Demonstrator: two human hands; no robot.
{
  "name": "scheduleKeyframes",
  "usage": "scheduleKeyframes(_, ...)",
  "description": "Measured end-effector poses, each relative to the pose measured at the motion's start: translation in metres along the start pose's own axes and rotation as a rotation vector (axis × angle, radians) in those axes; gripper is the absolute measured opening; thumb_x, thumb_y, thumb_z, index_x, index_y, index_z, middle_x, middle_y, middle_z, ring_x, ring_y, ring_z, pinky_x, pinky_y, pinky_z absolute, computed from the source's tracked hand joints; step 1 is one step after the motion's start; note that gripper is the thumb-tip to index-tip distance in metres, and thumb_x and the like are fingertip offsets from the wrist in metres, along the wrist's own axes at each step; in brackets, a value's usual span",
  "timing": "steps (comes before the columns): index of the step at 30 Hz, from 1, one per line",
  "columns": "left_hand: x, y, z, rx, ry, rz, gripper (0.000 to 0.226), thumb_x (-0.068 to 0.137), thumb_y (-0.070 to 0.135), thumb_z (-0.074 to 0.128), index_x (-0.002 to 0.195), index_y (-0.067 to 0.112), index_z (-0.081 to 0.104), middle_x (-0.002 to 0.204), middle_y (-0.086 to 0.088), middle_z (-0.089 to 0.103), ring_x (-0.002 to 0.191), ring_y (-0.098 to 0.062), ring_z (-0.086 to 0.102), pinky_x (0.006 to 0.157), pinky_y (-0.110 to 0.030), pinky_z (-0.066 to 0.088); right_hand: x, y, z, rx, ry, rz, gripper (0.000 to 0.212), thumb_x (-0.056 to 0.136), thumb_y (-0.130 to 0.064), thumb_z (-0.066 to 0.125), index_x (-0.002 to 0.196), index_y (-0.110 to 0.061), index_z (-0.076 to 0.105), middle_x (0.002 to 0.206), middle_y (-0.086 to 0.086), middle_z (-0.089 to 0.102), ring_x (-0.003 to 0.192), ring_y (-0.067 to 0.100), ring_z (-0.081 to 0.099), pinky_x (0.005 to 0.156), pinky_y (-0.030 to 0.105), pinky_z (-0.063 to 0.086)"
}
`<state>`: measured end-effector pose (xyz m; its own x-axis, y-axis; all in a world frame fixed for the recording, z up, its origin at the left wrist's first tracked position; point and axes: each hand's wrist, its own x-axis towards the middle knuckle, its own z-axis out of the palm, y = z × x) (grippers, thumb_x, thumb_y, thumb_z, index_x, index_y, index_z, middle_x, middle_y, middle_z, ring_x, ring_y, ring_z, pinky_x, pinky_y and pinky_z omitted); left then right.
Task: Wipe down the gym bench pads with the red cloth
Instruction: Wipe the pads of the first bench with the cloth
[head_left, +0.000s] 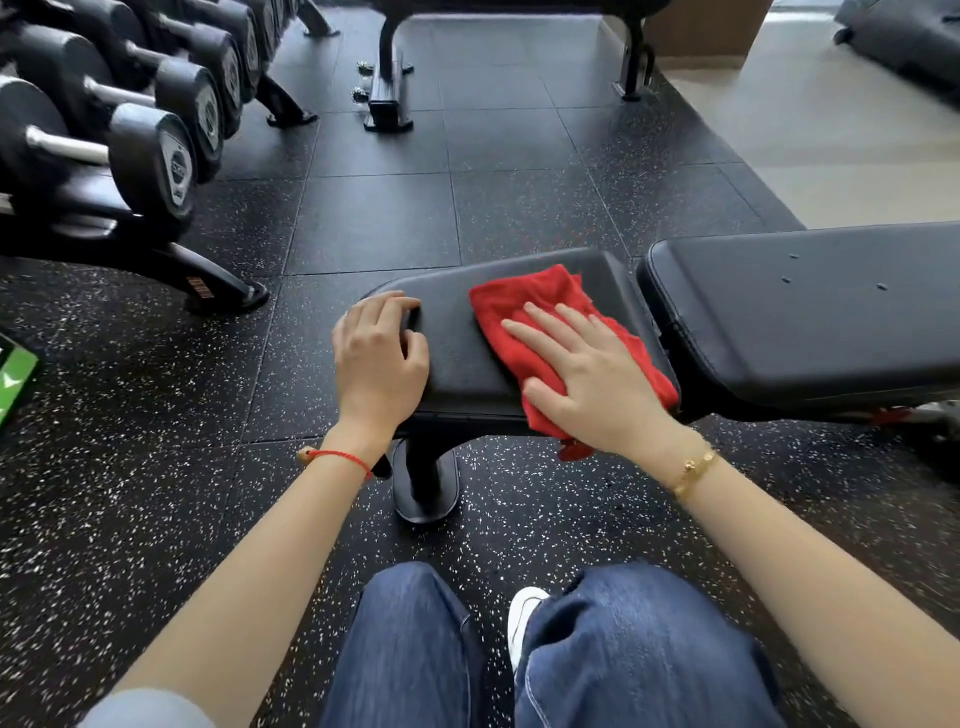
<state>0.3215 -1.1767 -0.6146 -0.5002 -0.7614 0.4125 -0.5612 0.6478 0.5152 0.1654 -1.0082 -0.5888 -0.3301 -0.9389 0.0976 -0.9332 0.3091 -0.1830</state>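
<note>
A black gym bench stands in front of me, with a small seat pad (467, 338) in the middle and a longer back pad (810, 317) to its right. The red cloth (535, 301) lies spread on the right half of the seat pad. My right hand (587, 374) presses flat on the cloth, fingers spread and pointing up-left. My left hand (379, 358) rests on the seat pad's left end, fingers curled over its edge. A corner of the cloth hangs over the near edge under my right wrist.
A rack of black dumbbells (130, 130) fills the upper left. Another bench frame (389, 88) stands on the rubber floor at the back. The bench's foot (426, 488) is just ahead of my knees. A green object (15, 379) lies at the far left.
</note>
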Motion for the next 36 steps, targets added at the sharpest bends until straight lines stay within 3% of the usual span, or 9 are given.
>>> scheduleKeyframes(5, -0.001, 0.003, 0.0, 0.026, -0.013, 0.0, 0.034, 0.088, 0.012, 0.054, 0.121, 0.013, 0.062, 0.131, -0.003, 0.06, 0.125, -0.025, 0.048, 0.114, -0.041, 0.028, 0.032, 0.052, -0.007, 0.0, -0.035, 0.325, 0.063, 0.091, -0.054, 0.041, 0.15, -0.045, 0.021, 0.163, -0.003, 0.01, 0.15, 0.03, 0.005, 0.121, 0.05, 0.009)
scheduleKeyframes(7, -0.002, 0.006, 0.001, 0.055, -0.021, -0.008, 0.035, 0.089, 0.013, 0.053, 0.123, 0.012, 0.061, 0.133, -0.004, 0.058, 0.126, -0.026, 0.047, 0.115, -0.04, 0.026, 0.053, 0.054, -0.006, 0.026, -0.045, 0.371, 0.062, 0.093, -0.051, 0.04, 0.151, -0.042, 0.019, 0.164, 0.002, 0.006, 0.149, 0.034, 0.005, 0.121, 0.049, 0.009)
scheduleKeyframes(11, -0.001, 0.007, 0.001, 0.079, -0.02, -0.021, 0.035, 0.089, 0.013, 0.052, 0.123, 0.012, 0.06, 0.134, -0.006, 0.058, 0.126, -0.027, 0.047, 0.115, -0.04, 0.026, 0.06, 0.034, -0.003, -0.028, -0.019, 0.236, 0.06, 0.095, -0.043, 0.04, 0.152, -0.035, 0.022, 0.163, 0.004, 0.01, 0.148, 0.029, 0.013, 0.12, 0.045, 0.011)
scheduleKeyframes(16, -0.001, 0.005, 0.001, 0.066, -0.023, -0.013, 0.034, 0.089, 0.014, 0.054, 0.122, 0.013, 0.061, 0.133, -0.005, 0.058, 0.126, -0.026, 0.047, 0.115, -0.04, 0.026, 0.015, 0.011, -0.005, 0.003, -0.038, -0.013, 0.062, 0.088, -0.047, 0.042, 0.148, -0.042, 0.028, 0.161, -0.006, 0.022, 0.148, 0.022, 0.019, 0.121, 0.043, 0.012)
scheduleKeyframes(22, -0.002, 0.002, 0.0, 0.056, -0.03, 0.003, 0.034, 0.09, 0.015, 0.052, 0.123, 0.014, 0.06, 0.132, -0.003, 0.058, 0.125, -0.025, 0.047, 0.115, -0.042, 0.027, -0.009, 0.044, -0.017, 0.003, -0.051, 0.121, 0.071, 0.079, -0.07, 0.035, 0.146, -0.055, 0.02, 0.159, -0.022, 0.017, 0.15, 0.021, 0.007, 0.119, 0.056, 0.01)
scheduleKeyframes(25, -0.002, 0.004, 0.0, 0.052, -0.022, -0.002, 0.034, 0.089, 0.014, 0.053, 0.122, 0.014, 0.061, 0.132, -0.004, 0.059, 0.124, -0.026, 0.047, 0.114, -0.042, 0.028, 0.02, 0.054, -0.014, 0.056, -0.078, 0.203, 0.064, 0.089, -0.057, 0.046, 0.147, -0.052, 0.02, 0.16, -0.018, 0.014, 0.15, 0.026, 0.002, 0.119, 0.057, 0.009)
scheduleKeyframes(29, -0.001, 0.005, 0.0, 0.06, -0.028, -0.012, 0.034, 0.089, 0.015, 0.053, 0.122, 0.014, 0.061, 0.132, -0.004, 0.059, 0.124, -0.027, 0.047, 0.115, -0.043, 0.027, 0.064, 0.037, -0.007, -0.018, -0.071, 0.218, 0.059, 0.096, -0.046, 0.041, 0.151, -0.041, 0.02, 0.163, -0.007, 0.011, 0.15, 0.029, 0.006, 0.121, 0.048, 0.007)
scheduleKeyframes(36, 0.0, 0.004, -0.001, 0.064, -0.032, -0.016, 0.034, 0.088, 0.015, 0.053, 0.121, 0.015, 0.061, 0.131, -0.004, 0.059, 0.123, -0.027, 0.048, 0.114, -0.042, 0.028, 0.033, -0.006, -0.004, 0.022, -0.028, -0.012, 0.056, 0.095, -0.037, 0.045, 0.149, -0.036, 0.031, 0.161, -0.007, 0.02, 0.147, 0.024, 0.018, 0.12, 0.042, 0.014)
